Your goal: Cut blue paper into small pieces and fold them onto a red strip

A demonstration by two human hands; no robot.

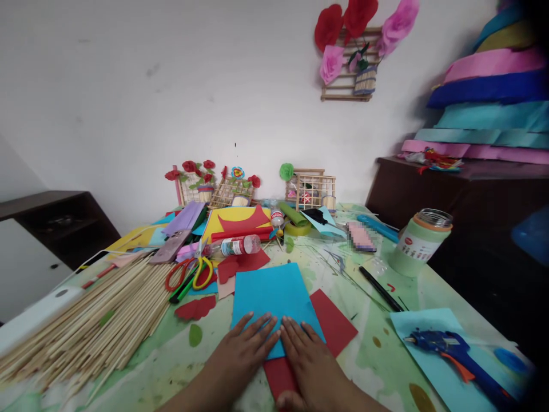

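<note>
While the left hand (238, 350) and right hand (311, 361) are lying side by side on the blue sheet (274, 289), their fingers (257, 336) are resting flat, grasping nothing (the sheet is extending well past their tips). Red paper (338, 323) is peeking out right of the fingers. Seemingly they are flattening the sheet; the next move is probably calling for gentle, even pressure.

light soft, even | edges stretched | right corners — dark | phone (361, 236) — pixelated
</note>
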